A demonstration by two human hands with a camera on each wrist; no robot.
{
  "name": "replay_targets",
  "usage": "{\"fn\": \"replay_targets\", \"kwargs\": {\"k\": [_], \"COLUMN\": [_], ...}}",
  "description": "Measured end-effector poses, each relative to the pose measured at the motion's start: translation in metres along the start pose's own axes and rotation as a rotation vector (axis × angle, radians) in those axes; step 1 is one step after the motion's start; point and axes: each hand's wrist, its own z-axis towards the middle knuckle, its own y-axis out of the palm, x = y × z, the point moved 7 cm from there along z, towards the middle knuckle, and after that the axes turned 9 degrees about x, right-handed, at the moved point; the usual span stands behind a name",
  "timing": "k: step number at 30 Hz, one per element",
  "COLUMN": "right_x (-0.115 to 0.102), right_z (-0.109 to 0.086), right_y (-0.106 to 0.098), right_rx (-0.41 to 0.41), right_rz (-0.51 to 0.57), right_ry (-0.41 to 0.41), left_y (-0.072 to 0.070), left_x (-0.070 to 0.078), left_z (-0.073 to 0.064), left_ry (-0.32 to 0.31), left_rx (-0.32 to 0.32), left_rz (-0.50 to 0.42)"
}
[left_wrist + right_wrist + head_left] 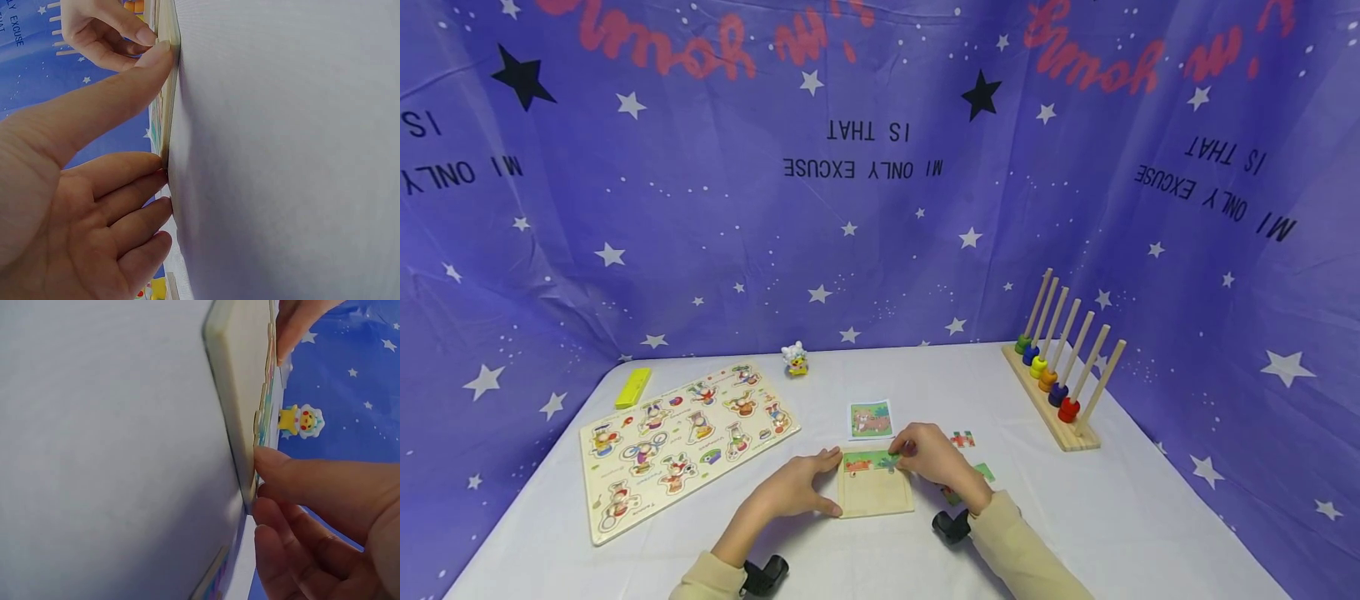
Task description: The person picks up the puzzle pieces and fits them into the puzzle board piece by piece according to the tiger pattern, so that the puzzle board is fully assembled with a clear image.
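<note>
A square wooden puzzle tray (876, 497) lies on the table, with a strip of joined jigsaw pieces (859, 461) along its far side. My left hand (793, 486) braces the tray's left edge, the thumb at the near corner and the straight fingers farther up. At the tray's far right corner, my right hand (929, 452) pinches a blue-green jigsaw piece (887, 462) at the end of the strip. In the right wrist view the thumb (275, 461) is down at the tray's edge; the tip of the index finger is hidden. Beyond the tray lies a picture card (870, 420).
Loose jigsaw pieces (962, 439) lie right of the tray, some partly under the right forearm. A large wooden peg puzzle board (692, 442) and a yellow box (633, 388) are on the left. A small figurine (794, 359) stands at the back, a peg rack (1052, 400) at right.
</note>
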Motion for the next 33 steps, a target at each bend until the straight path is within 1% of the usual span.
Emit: {"fn": "replay_targets", "kwargs": {"k": [6, 10, 13, 16, 19, 21, 26, 30, 33], "right_x": [-0.001, -0.001, -0.002, -0.001, 0.001, 0.003, 0.010, 0.015, 0.019], "right_z": [0.001, -0.001, -0.004, -0.005, -0.006, -0.007, -0.012, -0.014, -0.015], "right_y": [-0.003, -0.005, -0.011, -0.019, -0.027, -0.031, -0.036, -0.039, -0.040], "right_rx": [-0.013, -0.027, -0.019, 0.006, 0.018, 0.011, -0.064, -0.132, -0.167], "right_rz": [0.003, 0.018, 0.044, 0.046, 0.026, 0.019, 0.041, 0.066, 0.078], "right_ry": [0.004, -0.026, -0.057, -0.069, -0.063, -0.055, -0.038, -0.047, -0.060], "left_y": [0.000, 0.000, 0.001, 0.002, 0.002, 0.002, 0.001, 0.000, 0.000], "left_x": [0.001, 0.001, 0.001, 0.001, 0.002, 0.003, 0.003, 0.001, 0.001], "left_z": [0.001, 0.001, 0.000, 0.000, -0.001, -0.001, -0.001, -0.001, -0.002], "left_ry": [-0.002, 0.000, -0.004, -0.007, -0.009, -0.007, -0.007, -0.012, -0.014], "left_rx": [-0.004, -0.003, -0.004, -0.006, -0.006, -0.004, -0.007, -0.005, -0.005], "left_rz": [-0.006, -0.005, -0.006, -0.009, -0.010, -0.010, -0.010, -0.006, -0.004]}}
